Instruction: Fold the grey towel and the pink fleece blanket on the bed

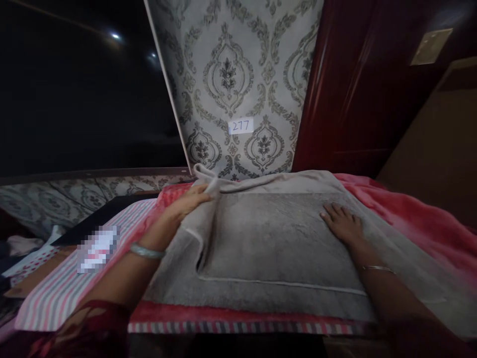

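Observation:
A grey plush towel (268, 238) with a pale hem lies folded over itself on the red blanket. At its left end, my left hand (192, 199) has its fingers closed round a raised fold, and the layer there curls up off the rest. My right hand (342, 223) rests palm down on the right part of the towel, fingers spread. Part of my left fingers is hidden by the cloth.
A red plush blanket (406, 209) and a striped cloth (61, 283) lie under the towel. A large dark television screen (82, 94) stands at the left. Behind is a patterned wall (227, 74) bearing a paper label (240, 125) reading 277. Dark red wooden panelling (357, 84) rises at the right.

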`<state>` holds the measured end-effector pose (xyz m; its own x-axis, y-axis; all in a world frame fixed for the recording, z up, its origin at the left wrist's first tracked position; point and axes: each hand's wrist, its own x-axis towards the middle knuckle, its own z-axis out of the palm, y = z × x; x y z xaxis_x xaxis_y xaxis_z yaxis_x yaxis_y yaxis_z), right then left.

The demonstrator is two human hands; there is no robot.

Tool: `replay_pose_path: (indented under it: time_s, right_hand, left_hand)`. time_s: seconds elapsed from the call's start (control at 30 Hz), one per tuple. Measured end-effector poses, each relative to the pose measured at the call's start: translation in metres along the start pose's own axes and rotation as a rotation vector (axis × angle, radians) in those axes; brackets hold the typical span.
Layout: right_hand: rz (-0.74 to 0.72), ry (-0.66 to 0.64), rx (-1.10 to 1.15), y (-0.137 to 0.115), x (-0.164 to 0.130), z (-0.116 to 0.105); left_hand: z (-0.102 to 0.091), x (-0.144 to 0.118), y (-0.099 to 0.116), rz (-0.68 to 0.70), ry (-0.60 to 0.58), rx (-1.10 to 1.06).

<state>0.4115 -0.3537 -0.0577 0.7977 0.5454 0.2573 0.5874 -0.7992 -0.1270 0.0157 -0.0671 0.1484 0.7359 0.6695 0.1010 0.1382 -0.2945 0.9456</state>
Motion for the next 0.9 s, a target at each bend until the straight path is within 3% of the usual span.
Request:
replay_pose_path:
  time_s: [0.07,0.2,0.3,0.37,0.43,0.5,0.53,0.57,0.67,0.7,0.8,0.9]
  right_hand:
    - [0.004,0.017,0.001,0.0,0.001,0.001]
    - [0.01,0.022,0.004,-0.001,0.001,0.001]
    - [0.0,0.011,0.013,-0.001,0.001,0.001]
    - [-0.004,0.013,0.011,-0.001,0.002,0.001]
    - [-0.004,0.018,0.004,-0.001,0.002,0.002]
    - [0.002,0.016,0.001,0.0,0.001,0.0]
    - [0.002,0.014,0.004,-0.001,0.0,-0.002]
    - [0.001,0.012,0.013,-0.002,-0.002,-0.005]
    - [0.033,0.032,0.071,-0.013,-0.008,-0.023]
    - [0.042,0.045,0.114,-0.02,-0.011,-0.03]
    - [-0.001,0.034,0.273,-0.056,-0.02,-0.05]
    - [-0.091,-0.064,0.357,-0.101,-0.032,-0.06]
  left_hand:
    - [0.058,0.013,0.006,0.059,-0.185,0.129]
    - [0.166,0.018,-0.017,0.024,-0.32,0.368]
    - [0.216,0.006,-0.043,-0.008,-0.332,0.435]
    - [0.228,-0.003,-0.054,-0.028,-0.354,0.448]
    - [0.226,-0.01,-0.059,-0.067,-0.449,0.368]
    - [0.21,-0.011,-0.06,-0.093,-0.527,0.236]
    - [0.198,-0.01,-0.061,-0.075,-0.509,0.181]
    - [0.184,-0.008,-0.062,-0.039,-0.425,0.15]
    - [0.131,0.001,-0.068,0.071,0.053,0.152]
    - [0.113,0.003,-0.072,0.064,0.147,0.148]
    - [0.07,0.004,-0.086,0.001,0.242,0.118]
    - [0.052,-0.001,-0.104,-0.061,0.261,0.074]
